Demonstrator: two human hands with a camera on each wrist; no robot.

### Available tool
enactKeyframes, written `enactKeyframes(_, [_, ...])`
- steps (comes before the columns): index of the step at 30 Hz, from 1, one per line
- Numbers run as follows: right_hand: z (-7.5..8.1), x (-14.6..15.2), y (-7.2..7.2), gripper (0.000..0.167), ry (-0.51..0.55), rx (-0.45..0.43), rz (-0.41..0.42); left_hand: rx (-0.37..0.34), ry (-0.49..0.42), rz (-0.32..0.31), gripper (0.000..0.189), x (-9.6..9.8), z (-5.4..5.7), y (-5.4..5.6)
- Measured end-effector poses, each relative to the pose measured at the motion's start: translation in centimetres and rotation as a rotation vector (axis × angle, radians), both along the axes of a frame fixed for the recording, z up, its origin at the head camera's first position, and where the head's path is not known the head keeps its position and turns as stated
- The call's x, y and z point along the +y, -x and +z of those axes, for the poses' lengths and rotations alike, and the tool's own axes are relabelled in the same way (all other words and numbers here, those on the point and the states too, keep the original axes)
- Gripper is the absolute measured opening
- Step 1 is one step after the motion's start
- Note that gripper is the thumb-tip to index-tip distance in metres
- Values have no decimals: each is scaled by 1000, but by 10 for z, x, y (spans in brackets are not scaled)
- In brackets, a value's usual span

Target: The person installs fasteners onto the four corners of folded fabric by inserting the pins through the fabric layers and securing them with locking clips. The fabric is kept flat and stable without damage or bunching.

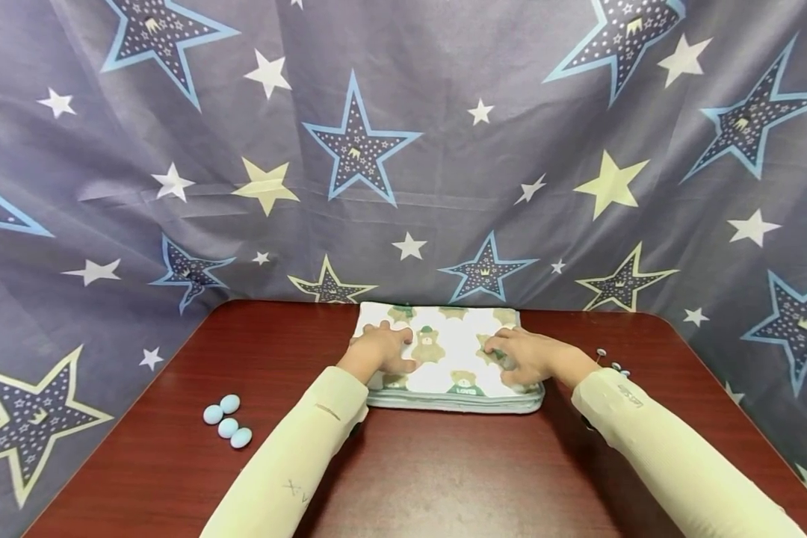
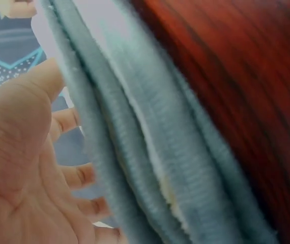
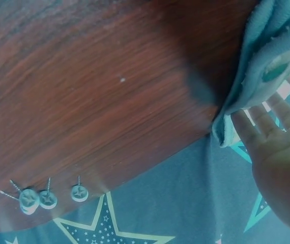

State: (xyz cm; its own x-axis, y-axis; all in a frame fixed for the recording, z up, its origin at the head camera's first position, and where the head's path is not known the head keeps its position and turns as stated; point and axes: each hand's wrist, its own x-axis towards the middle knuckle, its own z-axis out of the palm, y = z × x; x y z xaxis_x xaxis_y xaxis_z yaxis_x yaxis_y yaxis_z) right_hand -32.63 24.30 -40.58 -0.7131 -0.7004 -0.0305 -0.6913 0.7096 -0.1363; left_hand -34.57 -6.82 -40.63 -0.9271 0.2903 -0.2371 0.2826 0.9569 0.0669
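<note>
A folded blanket [image 1: 437,359] with brown bears on white and pale green edging lies near the back of the table. My left hand [image 1: 379,350] rests on its left side with fingers spread. On the right side, my right hand [image 1: 527,357] touches the top with loosely bent fingers. The left wrist view has the blanket's stacked edges [image 2: 135,132] close up, beside the left palm [image 2: 23,168]. In the right wrist view the right fingers lie along the blanket's corner [image 3: 262,66].
Several pale blue egg-shaped pieces [image 1: 229,427] lie on the left of the dark red wooden table [image 1: 444,478]. Several small screw-like pieces with round, star-marked heads [image 3: 48,199] lie by the right edge. A grey star-patterned curtain [image 1: 437,187] hangs behind the table.
</note>
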Motion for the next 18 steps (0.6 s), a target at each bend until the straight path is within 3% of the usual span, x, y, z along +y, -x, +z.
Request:
enactKeyframes(7, [5,-2,-1,48,-3,-23,-14,23,-17,-10,58,-1,1,-4])
enactKeyframes(10, [5,-2,3,46,2,-27,-22,66,-6,-49,51,4,4,-6])
enactKeyframes(12, [5,-3,4,45,5,-34,-30,116,-28,-120,38,9,6,-8])
enactKeyframes(15, [6,-3,4,45,6,-40,-37,169,-142,-292,18,19,7,-12])
enactKeyframes(18, [8,-3,2,44,11,-38,-29,148,-267,-466,20,31,8,-16])
